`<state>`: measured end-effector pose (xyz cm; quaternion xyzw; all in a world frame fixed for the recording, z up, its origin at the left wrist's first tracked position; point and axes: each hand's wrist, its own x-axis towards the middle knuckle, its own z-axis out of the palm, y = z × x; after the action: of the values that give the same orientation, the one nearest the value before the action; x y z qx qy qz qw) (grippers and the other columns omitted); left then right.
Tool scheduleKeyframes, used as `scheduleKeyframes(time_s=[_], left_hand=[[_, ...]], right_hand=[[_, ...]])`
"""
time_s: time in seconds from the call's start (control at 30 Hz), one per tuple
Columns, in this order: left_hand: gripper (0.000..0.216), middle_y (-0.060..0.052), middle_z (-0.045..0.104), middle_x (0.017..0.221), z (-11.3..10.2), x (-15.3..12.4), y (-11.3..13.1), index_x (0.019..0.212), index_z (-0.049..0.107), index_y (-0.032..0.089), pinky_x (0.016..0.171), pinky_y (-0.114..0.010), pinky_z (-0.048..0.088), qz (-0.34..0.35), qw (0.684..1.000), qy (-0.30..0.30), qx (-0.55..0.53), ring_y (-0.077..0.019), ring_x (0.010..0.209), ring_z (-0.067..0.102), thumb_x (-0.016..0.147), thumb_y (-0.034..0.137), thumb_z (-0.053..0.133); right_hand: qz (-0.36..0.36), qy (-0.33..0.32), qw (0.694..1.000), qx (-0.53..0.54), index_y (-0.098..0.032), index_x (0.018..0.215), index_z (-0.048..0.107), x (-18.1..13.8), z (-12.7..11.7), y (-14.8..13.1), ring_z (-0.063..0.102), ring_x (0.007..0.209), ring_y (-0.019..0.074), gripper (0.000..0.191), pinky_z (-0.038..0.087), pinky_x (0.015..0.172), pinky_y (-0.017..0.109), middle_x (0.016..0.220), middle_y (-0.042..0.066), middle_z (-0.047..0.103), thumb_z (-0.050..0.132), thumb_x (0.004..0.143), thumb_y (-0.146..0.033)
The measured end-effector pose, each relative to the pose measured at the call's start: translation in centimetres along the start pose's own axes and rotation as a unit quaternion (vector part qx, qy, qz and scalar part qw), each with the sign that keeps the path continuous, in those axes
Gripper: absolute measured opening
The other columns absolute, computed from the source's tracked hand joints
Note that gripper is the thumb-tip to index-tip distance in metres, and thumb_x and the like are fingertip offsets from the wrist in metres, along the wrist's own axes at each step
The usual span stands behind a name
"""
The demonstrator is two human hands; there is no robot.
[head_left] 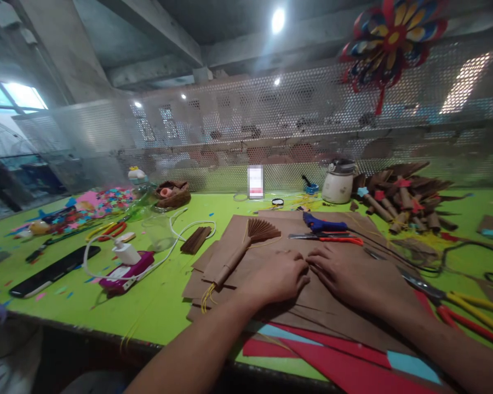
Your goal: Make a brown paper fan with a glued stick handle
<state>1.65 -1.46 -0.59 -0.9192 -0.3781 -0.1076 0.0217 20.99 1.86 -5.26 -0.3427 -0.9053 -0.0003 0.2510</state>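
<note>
Brown paper (288,222), left hand (277,279), right hand (347,275) flat

free: bare green worktop (160,295) left of the brown paper stack (337,312), as far as the white cable (176,241) | ahead: paper fan (246,246), glue gun (322,224) and scissors (328,238) lie on the stack's far half | right: long shears (456,306) and black cord (476,244) crowd the edge | rear: mesh screen (312,109) closes off the worktop
</note>
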Motion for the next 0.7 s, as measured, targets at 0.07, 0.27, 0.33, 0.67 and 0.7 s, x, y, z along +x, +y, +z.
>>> scheduleKeyframes(time_s=[0.07, 0.27, 0.33, 0.67, 0.7], left_hand=[[0.026, -0.008, 0.061, 0.1, -0.1, 0.0, 0.1, 0.093, 0.062, 0.016, 0.085, -0.033, 0.044, -0.002, 1.0, 0.001, 0.0, -0.0207, 0.091, 0.057, 0.089, 0.035, 0.043], [0.027, -0.008, 0.06, 0.102, 0.0, -0.1, 0.2, 0.095, 0.061, 0.016, 0.088, -0.034, 0.043, -0.007, 1.0, 0.0, 0.009, -0.0213, 0.094, 0.055, 0.09, 0.035, 0.043], [0.027, -0.008, 0.06, 0.102, 0.0, 0.0, 0.3, 0.098, 0.06, 0.016, 0.088, -0.034, 0.043, -0.007, 1.0, -0.003, 0.006, -0.0212, 0.094, 0.055, 0.089, 0.035, 0.042], [0.028, -0.007, 0.06, 0.104, 0.0, 0.0, 0.3, 0.108, 0.059, 0.02, 0.088, -0.032, 0.041, -0.017, 1.0, 0.005, -0.023, -0.0207, 0.099, 0.054, 0.089, 0.034, 0.044], [0.028, -0.007, 0.06, 0.103, 0.1, 0.0, 0.3, 0.106, 0.06, 0.019, 0.088, -0.032, 0.041, -0.015, 1.0, 0.009, -0.023, -0.0205, 0.099, 0.054, 0.089, 0.034, 0.044]], right_hand=[[-0.004, -0.001, 1.0, -0.008, -0.019, 0.096, 0.064, 0.0, 0.0, 0.1, 0.055, 0.093, 0.0212, 0.022, 0.047, 0.082, 0.038, 0.101, 0.01, 0.06, 0.043, 0.089, -0.017], [0.003, -0.019, 0.999, -0.035, -0.018, 0.098, 0.063, 0.0, -1.2, -1.1, 0.056, 0.088, 0.0204, 0.023, 0.047, 0.081, 0.036, 0.098, 0.009, 0.062, 0.043, 0.088, -0.016], [0.01, -0.015, 0.999, -0.031, -0.019, 0.098, 0.063, -0.1, -1.2, -1.1, 0.057, 0.087, 0.0204, 0.022, 0.047, 0.079, 0.035, 0.097, 0.009, 0.062, 0.043, 0.088, -0.018], [0.006, -0.018, 1.0, 0.019, -0.021, 0.1, 0.062, -0.5, -0.2, -0.1, 0.056, 0.091, 0.021, 0.022, 0.046, 0.082, 0.038, 0.098, 0.009, 0.061, 0.043, 0.089, -0.022], [0.006, -0.023, 0.999, 0.021, -0.02, 0.1, 0.063, -0.5, -0.5, -0.3, 0.055, 0.091, 0.0209, 0.022, 0.046, 0.082, 0.037, 0.098, 0.009, 0.061, 0.043, 0.089, -0.022]])
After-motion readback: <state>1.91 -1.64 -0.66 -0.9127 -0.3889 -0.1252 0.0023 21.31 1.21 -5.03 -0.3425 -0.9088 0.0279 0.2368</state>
